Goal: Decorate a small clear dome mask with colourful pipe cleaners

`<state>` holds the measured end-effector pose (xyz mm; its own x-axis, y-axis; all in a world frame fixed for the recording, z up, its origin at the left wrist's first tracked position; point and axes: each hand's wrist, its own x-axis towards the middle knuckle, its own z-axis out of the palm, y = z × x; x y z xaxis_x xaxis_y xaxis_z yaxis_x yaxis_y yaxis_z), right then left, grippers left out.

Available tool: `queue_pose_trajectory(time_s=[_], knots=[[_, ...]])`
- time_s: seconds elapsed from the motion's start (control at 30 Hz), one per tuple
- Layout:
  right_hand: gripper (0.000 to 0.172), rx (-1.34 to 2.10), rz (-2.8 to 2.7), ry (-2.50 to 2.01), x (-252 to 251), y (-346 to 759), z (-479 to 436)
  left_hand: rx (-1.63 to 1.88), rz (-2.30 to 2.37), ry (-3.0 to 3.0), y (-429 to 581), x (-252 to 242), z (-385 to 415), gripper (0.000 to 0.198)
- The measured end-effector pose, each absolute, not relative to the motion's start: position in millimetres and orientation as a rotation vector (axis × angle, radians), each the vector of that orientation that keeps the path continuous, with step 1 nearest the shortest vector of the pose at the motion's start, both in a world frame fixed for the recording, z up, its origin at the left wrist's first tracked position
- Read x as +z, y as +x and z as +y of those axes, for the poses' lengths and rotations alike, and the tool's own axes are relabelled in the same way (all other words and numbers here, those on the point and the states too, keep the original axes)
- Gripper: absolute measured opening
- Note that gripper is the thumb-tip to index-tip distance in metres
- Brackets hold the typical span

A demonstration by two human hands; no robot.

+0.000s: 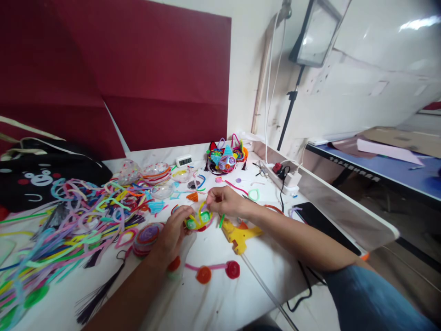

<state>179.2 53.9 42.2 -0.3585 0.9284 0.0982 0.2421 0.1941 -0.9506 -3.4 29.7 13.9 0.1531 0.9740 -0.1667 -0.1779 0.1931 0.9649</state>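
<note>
My left hand [177,230] holds a small pipe-cleaner craft piece [199,222], yellow with green coils and a red lower edge. At its upper right, my right hand [225,201] has thumb and fingers pinched at the yellow strip; the fingertips partly hide the contact. Below my right forearm lies a yellow hot glue gun [239,235], beside a short green pipe-cleaner piece [222,220]. Closer to me is a pink strip with an orange coil [203,274] and a red coil [232,270]. A round coiled pipe-cleaner piece [148,236] sits left of my left hand.
Loose pipe cleaners [93,216] cover the table's left side, near a black bag [41,177]. Clear plastic domes [163,189], a white digital timer [183,161] and finished colourful crafts [225,158] stand farther back. A power strip [284,179] and black phone [327,227] are right.
</note>
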Motion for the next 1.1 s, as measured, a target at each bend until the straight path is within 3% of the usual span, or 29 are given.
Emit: queue_pose_trajectory(time_s=[0.27,0.47,0.77,1.1], knots=[[0.016,1.032,-1.573,-1.308,53.5,245.1,73.1,0.995,1.137,0.885,-4.5,21.3,28.9,0.022],[0.004,0.824,-1.725,-1.585,29.6,302.8,76.9,0.824,1.192,0.937,-4.8,20.3,27.0,0.025],[0.021,0.359,-1.976,-1.712,24.5,308.5,67.4,0.711,1.314,1.116,-2.4,13.5,24.3,0.027],[0.017,0.244,-2.112,-1.590,41.2,298.2,25.1,0.739,1.468,2.050,-6.9,12.5,20.4,0.034]])
